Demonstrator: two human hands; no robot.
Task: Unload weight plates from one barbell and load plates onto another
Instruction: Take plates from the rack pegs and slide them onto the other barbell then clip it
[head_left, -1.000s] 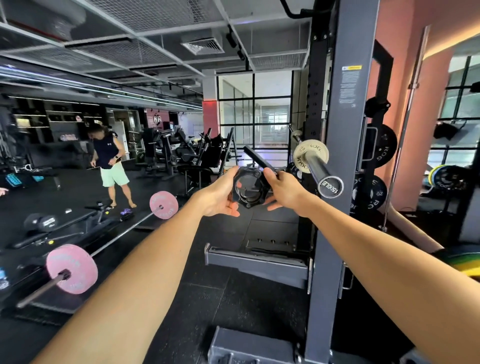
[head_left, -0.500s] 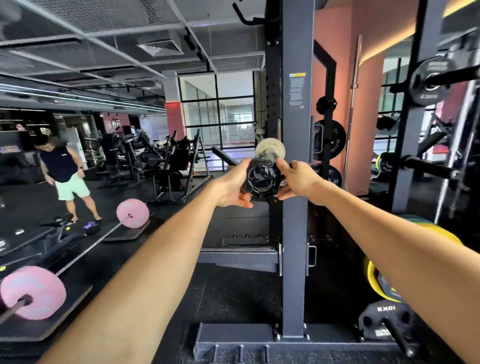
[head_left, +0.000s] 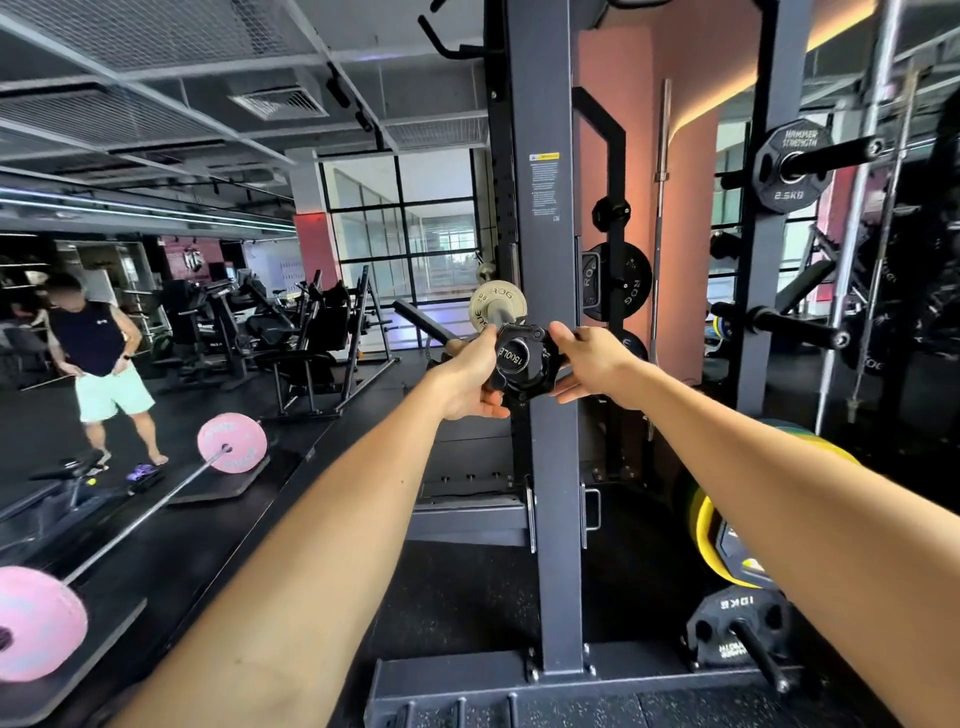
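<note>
Both arms stretch fwd to the end of a racked barbell (head_left: 500, 315), steel sleeve pointing at the camera. The left hand (head_left: 470, 379) grasps the left side of a black plastic collar (head_left: 519, 364), fingers curled under, thumb on top edge. The right hand (head_left: 589, 361) pinches the collar's right side w/ fingers + thumb. The collar is a chunky ring w/ a hinged clamp shape; it sits around the sleeve's end cap, whose round face reads "1500LB". Can't tell if the clamp lever is locked or loose.

Just behind the collar on the same sleeve: a small cream plate (head_left: 497, 307), thin disc, matte, black "ROGUE" lettering partly visible. It sits beside the dark grey rack upright (head_left: 545, 415), a square-section steel post w/ a white + yellow warning label higher up.

Storage pegs on the rack hold plates: black round rubber discs (head_left: 621, 280) behind the upright; a 12-sided black 2.5KG plate (head_left: 789, 166) w/ raised lettering on a peg upper right; a 10KG black plate (head_left: 732, 631) w/ grip holes on a low peg at bottom right. Behind that, a yellow-rimmed bumper plate (head_left: 709, 535), partly hidden by the right forearm.

Left, on the black rubber floor: a second barbell (head_left: 140, 519), thin steel shaft, a smooth pink bumper plate at each end, near one (head_left: 36, 623) + far one (head_left: 232, 442), each resting on a dark mat. A person in a dark sleeveless top + mint shorts (head_left: 101, 364) stands well apart at far left.
</note>
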